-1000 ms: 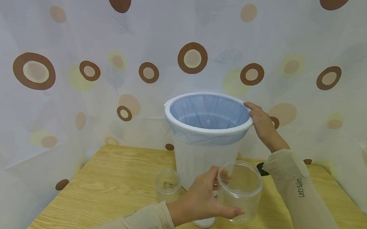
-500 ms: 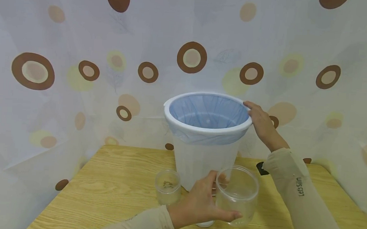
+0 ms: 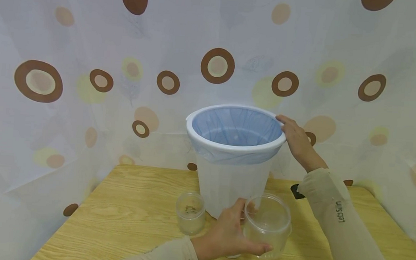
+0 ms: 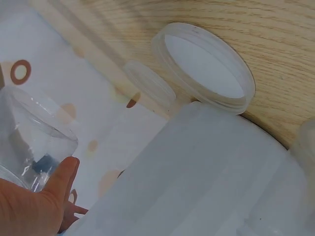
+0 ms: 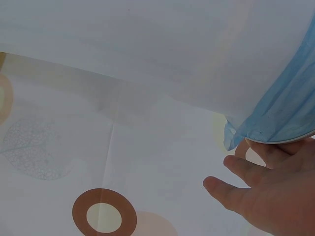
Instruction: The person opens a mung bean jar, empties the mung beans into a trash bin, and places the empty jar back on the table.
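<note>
My left hand [image 3: 228, 236] grips a clear plastic jar [image 3: 270, 229] from its left side, thumb across the front, fingers behind. Its open mouth faces up, slightly tilted, and nothing shows inside. My right hand [image 3: 300, 145] rests on the right rim of a white trash bin [image 3: 231, 183] lined with a blue bag [image 3: 237, 126]. In the right wrist view, the right hand's fingers [image 5: 241, 172] are fairly straight, some of them standing off beside the rim. Left of the bin's base stands a smaller clear jar [image 3: 190, 218] with a few brownish bits in it.
All this stands on a wooden table [image 3: 136, 197] before a dotted curtain [image 3: 178, 32]. Two round lids, a white-faced larger one [image 4: 206, 66] and a smaller clear one [image 4: 150, 84], show beside the bin. A small black object [image 3: 297, 191] lies near my right sleeve.
My left hand has lowered the clear jar a little and shifted it slightly left, covering more of the white lid below. The right hand stays on the bin's rim.
</note>
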Action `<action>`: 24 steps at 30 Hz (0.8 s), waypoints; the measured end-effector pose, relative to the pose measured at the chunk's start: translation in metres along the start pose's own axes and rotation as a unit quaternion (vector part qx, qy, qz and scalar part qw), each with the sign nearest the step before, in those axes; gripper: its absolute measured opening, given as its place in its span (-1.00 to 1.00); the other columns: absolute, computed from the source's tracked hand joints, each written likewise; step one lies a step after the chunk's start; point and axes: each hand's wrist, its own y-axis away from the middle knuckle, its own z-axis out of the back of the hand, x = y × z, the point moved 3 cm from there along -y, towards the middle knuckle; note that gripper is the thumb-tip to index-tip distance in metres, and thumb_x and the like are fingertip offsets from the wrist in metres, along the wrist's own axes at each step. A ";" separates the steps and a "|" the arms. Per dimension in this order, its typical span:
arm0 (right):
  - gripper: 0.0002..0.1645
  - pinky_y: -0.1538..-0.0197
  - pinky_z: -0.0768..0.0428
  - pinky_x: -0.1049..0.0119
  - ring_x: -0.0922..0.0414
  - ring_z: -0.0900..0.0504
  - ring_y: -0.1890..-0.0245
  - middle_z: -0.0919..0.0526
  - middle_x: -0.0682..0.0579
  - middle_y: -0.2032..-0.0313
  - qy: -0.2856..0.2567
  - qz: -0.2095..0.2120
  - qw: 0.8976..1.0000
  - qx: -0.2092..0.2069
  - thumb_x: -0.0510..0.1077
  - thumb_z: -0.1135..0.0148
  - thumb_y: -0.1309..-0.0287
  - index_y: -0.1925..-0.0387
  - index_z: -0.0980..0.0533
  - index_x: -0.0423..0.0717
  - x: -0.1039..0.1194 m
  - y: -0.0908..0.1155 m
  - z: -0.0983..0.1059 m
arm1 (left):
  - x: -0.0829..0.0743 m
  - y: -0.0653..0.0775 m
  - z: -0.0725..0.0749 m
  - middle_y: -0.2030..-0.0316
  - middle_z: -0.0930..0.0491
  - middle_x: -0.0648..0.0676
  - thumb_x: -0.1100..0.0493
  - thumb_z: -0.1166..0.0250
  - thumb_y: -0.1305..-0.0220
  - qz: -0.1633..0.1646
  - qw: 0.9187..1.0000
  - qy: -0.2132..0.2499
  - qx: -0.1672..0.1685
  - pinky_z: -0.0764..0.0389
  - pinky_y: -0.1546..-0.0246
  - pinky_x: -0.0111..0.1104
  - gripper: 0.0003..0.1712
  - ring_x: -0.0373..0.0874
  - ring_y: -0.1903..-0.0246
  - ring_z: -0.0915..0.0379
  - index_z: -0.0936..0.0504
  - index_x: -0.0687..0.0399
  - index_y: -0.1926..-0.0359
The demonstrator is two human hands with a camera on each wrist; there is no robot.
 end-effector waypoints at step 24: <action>-0.34 -0.36 0.08 -0.27 -0.23 0.12 -0.45 0.09 -0.21 -0.48 0.002 0.000 1.000 -0.002 -0.03 0.51 -0.45 -0.48 0.06 -0.19 0.000 0.001 -0.001 | 0.021 0.006 -0.016 0.09 -0.53 -0.01 0.04 -0.61 0.21 0.020 1.000 -0.014 0.001 -0.49 0.11 -0.53 -0.16 -0.37 0.15 -0.45 -0.30 0.00 -0.05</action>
